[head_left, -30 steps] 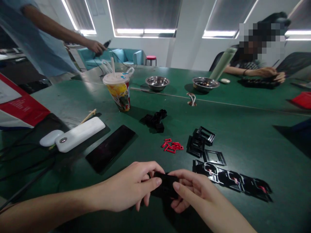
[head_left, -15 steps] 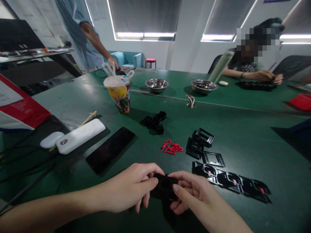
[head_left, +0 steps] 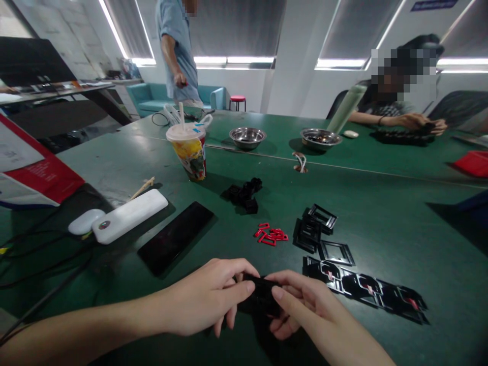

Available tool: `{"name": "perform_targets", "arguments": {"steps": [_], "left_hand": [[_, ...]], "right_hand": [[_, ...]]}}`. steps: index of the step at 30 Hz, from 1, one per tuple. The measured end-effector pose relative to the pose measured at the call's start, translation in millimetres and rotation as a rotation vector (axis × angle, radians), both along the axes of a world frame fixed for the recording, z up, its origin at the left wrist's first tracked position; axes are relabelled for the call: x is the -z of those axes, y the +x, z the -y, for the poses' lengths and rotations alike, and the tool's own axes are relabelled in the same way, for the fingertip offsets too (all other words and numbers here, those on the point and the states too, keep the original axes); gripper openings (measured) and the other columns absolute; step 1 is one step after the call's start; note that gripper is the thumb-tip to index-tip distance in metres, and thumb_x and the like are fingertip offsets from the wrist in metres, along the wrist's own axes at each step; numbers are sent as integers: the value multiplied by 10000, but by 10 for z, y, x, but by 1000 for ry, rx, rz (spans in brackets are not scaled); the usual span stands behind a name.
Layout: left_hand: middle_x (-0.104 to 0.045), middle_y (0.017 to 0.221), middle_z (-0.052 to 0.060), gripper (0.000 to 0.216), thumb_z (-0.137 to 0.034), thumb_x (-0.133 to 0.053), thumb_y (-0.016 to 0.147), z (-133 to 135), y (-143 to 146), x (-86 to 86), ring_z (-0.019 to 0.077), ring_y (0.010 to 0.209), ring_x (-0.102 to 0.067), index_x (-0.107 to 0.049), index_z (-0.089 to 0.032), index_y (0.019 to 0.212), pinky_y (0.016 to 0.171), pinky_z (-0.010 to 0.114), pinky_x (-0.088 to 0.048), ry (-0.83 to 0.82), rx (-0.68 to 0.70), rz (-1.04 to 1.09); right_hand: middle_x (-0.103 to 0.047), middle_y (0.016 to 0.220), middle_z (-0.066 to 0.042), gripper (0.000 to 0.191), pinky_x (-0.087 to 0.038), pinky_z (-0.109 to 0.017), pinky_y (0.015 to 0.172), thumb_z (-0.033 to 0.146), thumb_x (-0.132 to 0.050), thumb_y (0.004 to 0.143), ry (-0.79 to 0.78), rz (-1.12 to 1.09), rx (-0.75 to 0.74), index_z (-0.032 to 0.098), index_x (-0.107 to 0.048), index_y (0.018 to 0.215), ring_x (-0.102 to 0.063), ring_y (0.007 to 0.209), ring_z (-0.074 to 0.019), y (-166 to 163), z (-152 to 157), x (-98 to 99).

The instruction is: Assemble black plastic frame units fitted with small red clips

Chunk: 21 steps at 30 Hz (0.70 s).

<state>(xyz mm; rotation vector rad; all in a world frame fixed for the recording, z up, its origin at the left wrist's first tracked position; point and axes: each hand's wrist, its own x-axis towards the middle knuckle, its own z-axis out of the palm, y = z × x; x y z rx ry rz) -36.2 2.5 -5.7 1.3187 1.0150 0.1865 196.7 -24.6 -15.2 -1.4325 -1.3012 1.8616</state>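
Observation:
Between my two hands is a small black plastic part [head_left: 264, 296], dark enough that its details are hard to make out. My left hand [head_left: 213, 295] pinches its left end between thumb and fingers. The right end is gripped by my right hand [head_left: 301, 302], thumb on the near face. Just beyond lie several small red plastic frames [head_left: 270, 235] in a loose pile. To their right are black rectangular frames [head_left: 308, 234], partly overlapping. Beside my right hand runs a row of glossy black assembled pieces [head_left: 368, 288] with red bits inside. Farther off sits a cluster of black blocks [head_left: 244, 194].
A black phone [head_left: 177, 236], a white power bank [head_left: 129, 216] and cables lie to the left. Beyond stand a drink cup [head_left: 188, 152] and two metal bowls [head_left: 247, 137] [head_left: 320, 138]. One person sits across the green table [head_left: 381, 213]; another stands at the back.
The person at the back has straightened up and moved away from the table, lifting a hand off it. My hands keep their hold on the black part; the view has shifted slightly.

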Motion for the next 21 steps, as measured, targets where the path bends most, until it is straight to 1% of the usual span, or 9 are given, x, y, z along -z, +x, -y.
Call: {"name": "perform_targets", "arguments": {"steps": [3,7,12,15,21], "left_hand": [[-644,652,-27,418,-473,-503,1088,5,-14,-6,98,443,-551,-598,-182,1373,419,141,-400,13,11,-19],[-639,655,-32,415,-464,-515,1088,12,-19,-22,97,453,-557,-596,-181,1381,427,141,-406,24,17,-28],[-634,648,-41,406,-449,-515,1092,9,-11,-23,93,451,-551,-587,-203,1407,430,137,-421,30,13,-34],[-620,642,-44,393,-446,-512,1092,6,-6,-24,91,449,-544,-600,-207,1392,425,134,-418,29,13,-34],[-606,633,-46,391,-438,-517,1087,4,-2,-22,95,442,-542,-606,-202,1385,424,140,-416,49,20,-28]], "right_hand": [[-720,889,-41,680,-657,-328,722,736,-745,856,3,6,3,162,-692,1215,-764,783,-206,4,11,4],[-719,912,-44,687,-655,-339,720,732,-765,845,-1,21,4,175,-692,1242,-767,777,-210,6,12,1],[-696,873,-24,681,-649,-329,697,737,-787,813,-6,21,18,182,-704,1200,-768,748,-206,-8,-4,-17],[-675,837,-8,687,-636,-306,670,748,-791,797,-7,10,18,176,-697,1166,-764,734,-199,-16,-8,-27],[-690,863,-16,663,-631,-300,675,729,-797,804,-7,-8,23,177,-692,1156,-760,736,-191,-2,5,-9]]}}
